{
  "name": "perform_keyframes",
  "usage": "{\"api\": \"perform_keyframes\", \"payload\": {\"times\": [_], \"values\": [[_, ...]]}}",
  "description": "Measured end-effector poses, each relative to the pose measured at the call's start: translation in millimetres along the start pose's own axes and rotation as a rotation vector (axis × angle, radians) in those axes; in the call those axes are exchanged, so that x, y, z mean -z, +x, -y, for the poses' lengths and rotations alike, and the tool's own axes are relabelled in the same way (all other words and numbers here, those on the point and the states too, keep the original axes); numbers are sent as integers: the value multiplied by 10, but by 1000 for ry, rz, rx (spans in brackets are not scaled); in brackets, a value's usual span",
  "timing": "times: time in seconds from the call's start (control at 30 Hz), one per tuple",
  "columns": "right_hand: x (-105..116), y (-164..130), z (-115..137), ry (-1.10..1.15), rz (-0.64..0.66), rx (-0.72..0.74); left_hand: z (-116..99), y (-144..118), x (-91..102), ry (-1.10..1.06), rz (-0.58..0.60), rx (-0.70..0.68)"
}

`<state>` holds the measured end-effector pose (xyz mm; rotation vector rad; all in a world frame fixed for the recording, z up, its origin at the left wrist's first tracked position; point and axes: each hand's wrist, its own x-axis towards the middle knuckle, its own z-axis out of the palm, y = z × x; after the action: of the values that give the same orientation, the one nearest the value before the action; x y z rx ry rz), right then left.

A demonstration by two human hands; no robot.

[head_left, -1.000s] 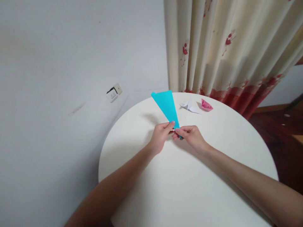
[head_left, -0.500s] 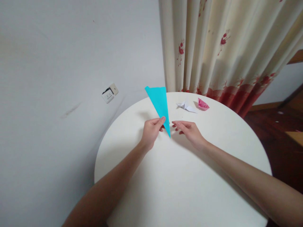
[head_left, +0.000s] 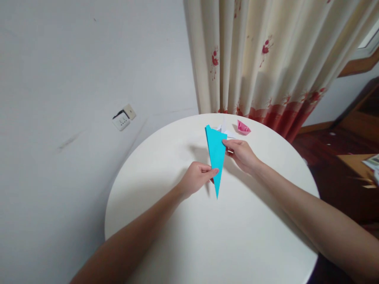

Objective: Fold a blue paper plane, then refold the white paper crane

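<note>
Since the previous frame, our right hand (head_left: 241,153) has moved up to the wide end of the blue folded paper (head_left: 216,156), and the paper now points tip-down above the white round table (head_left: 207,236). Our left hand (head_left: 197,181) pinches the paper's lower edge between thumb and fingers; our right hand pinches its upper right corner. A pink paper boat (head_left: 243,127) lies near the table's far edge.

The folded paper triangle (head_left: 216,154) is bright turquoise on its whole visible face, and the round table (head_left: 237,236) under it is plain white. Far on the table lie a pink paper boat (head_left: 243,127) and a white paper figure (head_left: 223,129). The curtain (head_left: 266,59) behind is cream with scattered red flowers and a red band at its hem; the wall (head_left: 74,79) is pale grey with a white socket (head_left: 121,122).
</note>
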<state>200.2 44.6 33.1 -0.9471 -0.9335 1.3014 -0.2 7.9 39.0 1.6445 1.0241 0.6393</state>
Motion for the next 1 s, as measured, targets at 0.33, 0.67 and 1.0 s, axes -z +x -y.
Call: {"api": "perform_keyframes", "payload": {"times": [0.33, 0.67, 1.0], "values": [[71, 75, 66, -45, -57, 17, 66, 117, 46, -393, -403, -55], [-304, -222, -198, -427, 225, 106, 90, 150, 116, -477, -420, -99], [6, -82, 3, -701, 418, -9, -19, 134, 597, 438, -758, -592]]}}
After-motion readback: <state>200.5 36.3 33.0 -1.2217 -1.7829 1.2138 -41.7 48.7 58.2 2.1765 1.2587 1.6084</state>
